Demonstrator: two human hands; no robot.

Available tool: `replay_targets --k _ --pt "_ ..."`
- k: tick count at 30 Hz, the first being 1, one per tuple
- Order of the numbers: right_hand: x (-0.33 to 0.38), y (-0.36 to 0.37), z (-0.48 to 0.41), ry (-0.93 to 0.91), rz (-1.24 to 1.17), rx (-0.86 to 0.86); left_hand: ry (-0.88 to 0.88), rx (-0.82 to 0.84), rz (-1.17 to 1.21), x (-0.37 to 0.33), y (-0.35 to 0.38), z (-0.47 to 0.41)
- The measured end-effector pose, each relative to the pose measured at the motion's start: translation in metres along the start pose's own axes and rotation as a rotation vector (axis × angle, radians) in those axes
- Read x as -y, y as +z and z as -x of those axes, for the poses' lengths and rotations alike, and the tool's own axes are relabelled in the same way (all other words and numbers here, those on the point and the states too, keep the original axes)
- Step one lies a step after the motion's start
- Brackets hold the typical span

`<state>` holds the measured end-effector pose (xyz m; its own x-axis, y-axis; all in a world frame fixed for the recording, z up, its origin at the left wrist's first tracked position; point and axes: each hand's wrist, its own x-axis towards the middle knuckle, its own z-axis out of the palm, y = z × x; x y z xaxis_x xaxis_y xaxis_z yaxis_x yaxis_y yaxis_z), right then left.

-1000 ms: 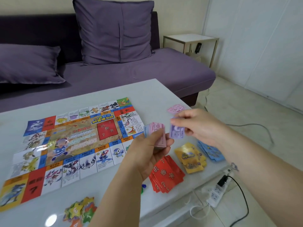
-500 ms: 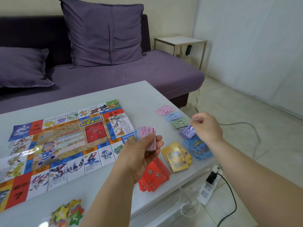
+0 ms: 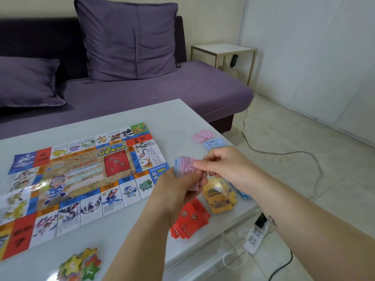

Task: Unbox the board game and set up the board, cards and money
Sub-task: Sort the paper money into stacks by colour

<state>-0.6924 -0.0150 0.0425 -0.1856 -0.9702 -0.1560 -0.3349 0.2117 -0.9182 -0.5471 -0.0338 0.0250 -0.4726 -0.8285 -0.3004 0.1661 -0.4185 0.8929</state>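
Left hand [image 3: 178, 185]: curled round a stack of play money [image 3: 185, 165], held above the white table [image 3: 172, 116] just right of the game board [image 3: 81, 179], which lies unfolded flat. Right hand [image 3: 223, 167]: fingertips pinch the stack's top edge. Below the hands, on the table: red cards [image 3: 190, 220], yellow cards [image 3: 219, 197], blue cards [image 3: 243, 194] partly hidden. Beyond the hands: pink notes [image 3: 203, 135], blue notes [image 3: 214, 143], side by side. Near edge: star tokens [image 3: 81, 266].
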Motion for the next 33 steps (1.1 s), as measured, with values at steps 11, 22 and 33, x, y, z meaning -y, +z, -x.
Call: replay_targets --k 11,22,33 --pt "-0.001 -0.008 -0.004 -0.014 0.052 0.024 0.003 -0.145 -0.002 -0.006 -0.01 0.0" --pt "-0.001 0.012 -0.005 0.072 -0.139 0.096 0.046 -0.27 -0.219 -0.002 -0.017 0.0" --pt "0.005 0.002 -0.007 0.042 -0.238 0.145 -0.018 -0.265 -0.045 -0.004 -0.023 0.002"
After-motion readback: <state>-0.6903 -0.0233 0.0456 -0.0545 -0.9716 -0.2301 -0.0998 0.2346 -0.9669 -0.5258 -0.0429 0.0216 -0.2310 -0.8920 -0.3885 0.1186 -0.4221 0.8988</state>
